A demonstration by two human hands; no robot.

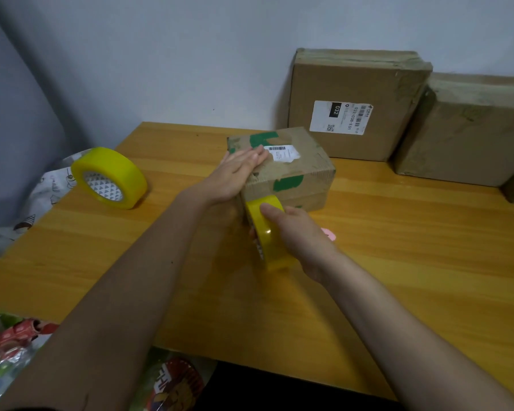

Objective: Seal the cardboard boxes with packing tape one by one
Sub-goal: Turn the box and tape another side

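Two bare forearms reach in from the lower edge, both uncovered to where the view cuts them off (no sleeve, cuff, watch, band or glove shows on either). The left hand (235, 173) and the right hand (297, 232) are bare too, with no rings visible on the fingers. The nails that show look short and unpainted. No marks or writing show on either arm
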